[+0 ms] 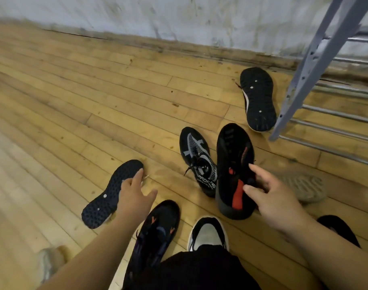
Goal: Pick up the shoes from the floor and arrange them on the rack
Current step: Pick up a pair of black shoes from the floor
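Several dark shoes lie scattered on the wooden floor (74, 91). My right hand (268, 191) holds a black shoe with red accents (233, 170) at its opening, thumb and fingers around the collar. My left hand (135, 191) has its fingers spread over the overturned navy shoe (109, 195), sole up, fingertips touching its edge. Between them a black-and-grey knit sneaker (196, 158) stands upright. Another overturned black shoe (258, 97) lies by the rack (317, 65), whose grey frame and metal bars fill the upper right.
A black shoe with orange marks (158, 227) lies near my legs. My own foot in a black-and-white shoe (208, 233) stands at the bottom centre. A beige shoe (304, 187) lies behind my right hand, another black shoe (338, 229) at right. A dirty white wall (158, 15) runs behind.
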Action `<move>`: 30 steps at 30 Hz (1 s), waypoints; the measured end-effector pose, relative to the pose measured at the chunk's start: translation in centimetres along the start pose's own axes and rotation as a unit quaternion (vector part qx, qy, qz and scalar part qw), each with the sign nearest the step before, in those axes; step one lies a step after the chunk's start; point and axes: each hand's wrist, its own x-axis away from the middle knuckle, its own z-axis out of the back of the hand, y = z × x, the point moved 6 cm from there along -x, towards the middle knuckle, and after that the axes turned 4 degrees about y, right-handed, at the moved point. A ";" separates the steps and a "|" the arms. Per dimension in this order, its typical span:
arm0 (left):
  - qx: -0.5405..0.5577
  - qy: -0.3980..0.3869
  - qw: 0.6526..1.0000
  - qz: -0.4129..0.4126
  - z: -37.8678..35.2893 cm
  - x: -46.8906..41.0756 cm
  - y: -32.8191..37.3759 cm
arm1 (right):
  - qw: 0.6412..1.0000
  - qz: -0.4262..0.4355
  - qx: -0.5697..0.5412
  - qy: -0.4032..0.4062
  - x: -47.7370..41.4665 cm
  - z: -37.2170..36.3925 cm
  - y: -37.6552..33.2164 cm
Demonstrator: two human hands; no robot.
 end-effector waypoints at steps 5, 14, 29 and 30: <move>-0.106 -0.012 0.993 0.045 1.6 -1.4 -5.7 | 0.998 0.020 0.014 -0.050 0.0 -3.9 -2.1; 0.034 -0.148 0.988 0.003 -3.9 6.9 -8.2 | 0.994 -0.001 0.043 -0.100 1.3 -9.4 -3.8; 0.233 -0.032 0.967 0.100 -0.1 5.0 -11.7 | 0.967 0.009 0.173 -0.185 2.9 -13.9 -5.1; 0.231 -0.031 0.967 0.099 0.6 5.1 -12.1 | 0.960 0.008 0.195 -0.202 2.9 -14.5 -5.5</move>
